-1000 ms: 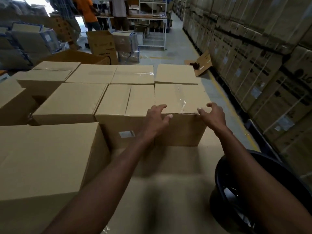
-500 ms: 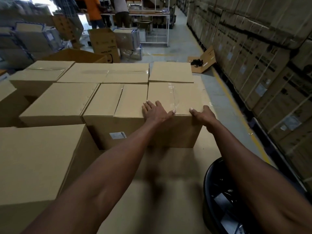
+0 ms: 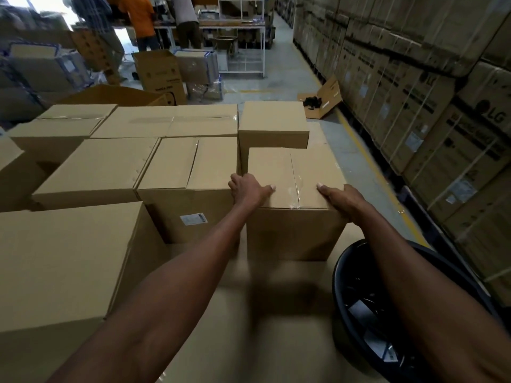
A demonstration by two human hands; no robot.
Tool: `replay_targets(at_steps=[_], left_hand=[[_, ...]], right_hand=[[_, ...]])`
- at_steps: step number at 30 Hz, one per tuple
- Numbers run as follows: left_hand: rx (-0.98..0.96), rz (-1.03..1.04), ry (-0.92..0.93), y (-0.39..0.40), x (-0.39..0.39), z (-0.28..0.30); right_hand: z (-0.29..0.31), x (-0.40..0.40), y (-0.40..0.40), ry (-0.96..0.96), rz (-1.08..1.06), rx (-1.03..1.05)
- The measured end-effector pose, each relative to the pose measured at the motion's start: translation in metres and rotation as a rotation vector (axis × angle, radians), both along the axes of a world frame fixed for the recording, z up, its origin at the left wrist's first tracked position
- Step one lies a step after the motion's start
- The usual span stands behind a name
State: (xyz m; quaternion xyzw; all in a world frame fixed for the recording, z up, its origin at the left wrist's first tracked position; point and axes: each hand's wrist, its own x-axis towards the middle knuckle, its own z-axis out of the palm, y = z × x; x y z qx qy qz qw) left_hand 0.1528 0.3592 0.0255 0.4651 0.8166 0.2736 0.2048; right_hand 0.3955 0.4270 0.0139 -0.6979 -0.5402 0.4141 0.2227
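Note:
A sealed cardboard box (image 3: pixel 290 172) with clear tape along its top seam stands at the right end of a row of like boxes, on a lower layer of cardboard. My left hand (image 3: pixel 247 189) grips its top left edge, thumb lying on the top and fingers curled down into the gap beside the neighbouring box (image 3: pixel 188 167). My right hand (image 3: pixel 341 199) grips the top right corner, thumb on top and fingers down the right side. Both arms are stretched out forward.
Several sealed boxes fill the left and back; a big one (image 3: pixel 60 261) is near left. A black round bin (image 3: pixel 356 299) sits at lower right. Strapped cartons (image 3: pixel 414 106) wall the right side of the aisle. People (image 3: pixel 141 20) work at a far table.
My hands came down from hovering onto the box's top edges and closed round them. The box has shifted slightly toward me, out of line with its neighbour.

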Motion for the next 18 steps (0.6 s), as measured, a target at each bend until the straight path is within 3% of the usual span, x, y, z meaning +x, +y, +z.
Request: replay_targets(at_steps=[3,7,14,18], left_hand=[[-0.016,-0.029,-0.101,-0.005,0.001,0.004],[0.126,-0.065,-0.379,-0.012,-0.003,0.012],[0.406,-0.164,-0.454,-0.038,-0.007,0.039],[0.576,-0.184,-0.508,-0.067,-0.023,0.044]], right_hand=[[0.002,0.001,-0.010,0.079,-0.054,0.018],[0.015,0.004,-0.030,0.100,-0.086,0.118],[0.075,0.004,-0.073,0.127,-0.141,0.437],[0.100,0.001,-0.123,0.249,-0.118,0.519]])
